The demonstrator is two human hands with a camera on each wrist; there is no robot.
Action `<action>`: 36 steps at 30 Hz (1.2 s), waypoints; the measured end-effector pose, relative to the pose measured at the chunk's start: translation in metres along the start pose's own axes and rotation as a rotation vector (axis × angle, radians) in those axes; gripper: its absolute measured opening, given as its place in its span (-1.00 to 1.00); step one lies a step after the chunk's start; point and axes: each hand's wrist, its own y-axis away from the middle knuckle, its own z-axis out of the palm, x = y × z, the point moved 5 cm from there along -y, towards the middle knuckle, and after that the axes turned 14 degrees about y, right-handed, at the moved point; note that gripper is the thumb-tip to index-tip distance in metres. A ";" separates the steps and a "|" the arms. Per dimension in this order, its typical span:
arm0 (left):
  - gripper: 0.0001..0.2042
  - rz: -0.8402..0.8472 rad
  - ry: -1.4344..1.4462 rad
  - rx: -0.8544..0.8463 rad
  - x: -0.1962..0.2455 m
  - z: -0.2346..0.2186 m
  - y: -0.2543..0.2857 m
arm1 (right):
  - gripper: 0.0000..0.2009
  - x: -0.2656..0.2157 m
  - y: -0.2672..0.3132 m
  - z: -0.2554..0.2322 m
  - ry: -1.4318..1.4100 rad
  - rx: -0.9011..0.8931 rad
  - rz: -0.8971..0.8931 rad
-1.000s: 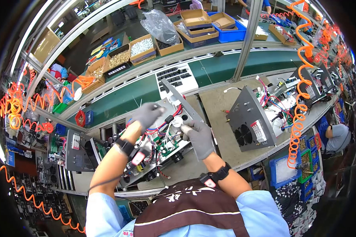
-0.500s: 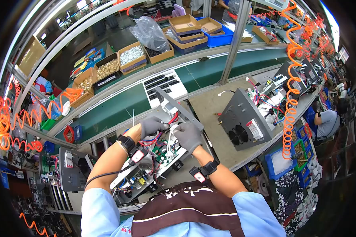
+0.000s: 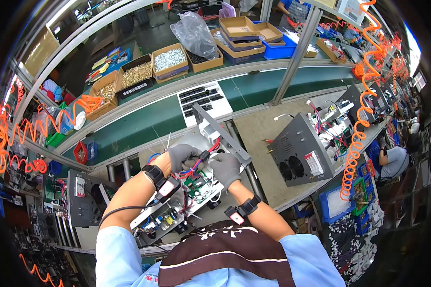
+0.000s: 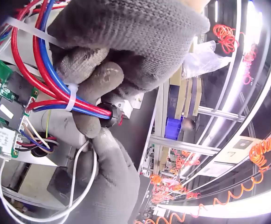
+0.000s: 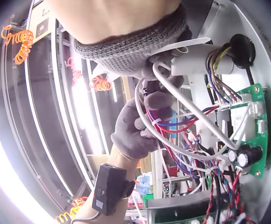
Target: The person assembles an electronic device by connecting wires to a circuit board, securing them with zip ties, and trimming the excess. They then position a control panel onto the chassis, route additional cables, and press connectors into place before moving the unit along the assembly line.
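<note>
Both hands wear grey knit gloves and meet over an opened metal chassis (image 3: 232, 143) filled with wiring. In the left wrist view, my left hand (image 4: 135, 42) has curled fingers, with its fingertips pinching thin white wires (image 4: 94, 163). From below, my right hand (image 4: 109, 184) pinches the same wires where the fingertips meet. A tied red and blue cable bundle (image 4: 46, 60) crosses the left fingers and runs into a black ring (image 4: 110, 114). White cable also loops beside my right hand (image 5: 130, 58) in the right wrist view, near a white cylinder (image 5: 200, 60) and a green circuit board (image 5: 259, 135).
A second grey chassis (image 3: 297, 148) with fans stands to the right, another (image 3: 84, 196) to the left. Behind lie a white tray of black parts (image 3: 205, 103) and cardboard boxes of small parts (image 3: 170, 60). An orange coiled hose (image 3: 364, 124) hangs at right.
My left hand has come down from above the wiring to join the right hand. Both hands now work close together beside the red and blue bundle. The head view has shifted.
</note>
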 end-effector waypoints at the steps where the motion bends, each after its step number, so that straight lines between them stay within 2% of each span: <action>1: -0.78 -0.002 -0.004 -0.004 0.001 0.000 0.001 | -0.79 0.000 -0.001 0.003 0.000 0.004 0.004; 4: -0.80 -0.029 -0.032 -0.039 -0.002 0.001 0.002 | -0.80 -0.002 0.001 0.001 -0.039 0.077 -0.036; 6: -0.85 0.119 -0.066 -0.076 0.000 0.003 0.004 | -0.79 -0.010 0.004 0.000 -0.063 -0.033 0.014; 7: -0.85 0.117 -0.062 -0.073 -0.001 0.004 0.008 | -0.80 -0.005 0.002 0.006 -0.075 -0.050 0.040; 9: -0.87 0.233 -0.105 0.047 0.004 0.007 0.017 | -0.79 -0.012 0.007 0.005 -0.174 -0.076 0.088; 10: -0.87 0.235 -0.101 0.048 0.002 0.009 0.017 | -0.78 -0.013 0.009 0.005 -0.271 -0.094 0.134; 11: -0.87 0.284 -0.115 0.102 0.004 0.009 0.017 | -0.79 -0.008 0.007 0.011 -0.394 -0.113 0.116; 12: -0.87 0.332 -0.127 0.157 0.005 0.008 0.018 | -0.79 -0.003 0.007 0.015 -0.389 -0.116 0.110; 14: -0.88 0.367 -0.143 0.183 0.004 0.007 0.018 | -0.80 -0.007 0.013 0.001 -0.273 0.179 -0.115; 16: -0.89 0.419 -0.195 0.235 0.005 0.002 0.020 | -0.78 -0.009 0.013 -0.006 -0.358 0.099 -0.144; 18: -0.90 0.430 -0.220 0.246 0.008 0.003 0.024 | -0.77 -0.026 0.023 -0.012 -0.697 -0.307 0.074; 19: -0.90 0.439 -0.251 0.253 0.011 0.004 0.025 | -0.78 -0.029 0.022 -0.009 -0.935 -0.392 0.110; 20: -0.90 0.440 -0.250 0.253 0.013 0.003 0.026 | -0.78 -0.029 0.020 -0.008 -0.933 -0.393 0.110; 22: -0.90 0.446 -0.294 0.283 0.017 -0.001 0.028 | -0.79 -0.029 0.016 -0.002 -1.235 -0.436 0.168; 26: -0.91 0.373 -0.123 0.195 0.021 -0.009 0.031 | -0.79 -0.015 0.010 0.007 -1.084 -0.344 0.123; 28: -0.90 0.290 0.000 0.071 0.018 -0.014 0.024 | -0.83 -0.012 0.008 0.005 -0.845 -0.360 0.160; 31: -0.91 0.210 0.096 -0.002 0.020 -0.006 0.035 | -0.87 -0.015 0.004 0.005 -0.756 -0.281 0.121; 36: -0.89 0.203 0.117 -0.052 0.021 -0.009 0.030 | -0.87 -0.020 0.003 0.004 -0.709 -0.224 0.105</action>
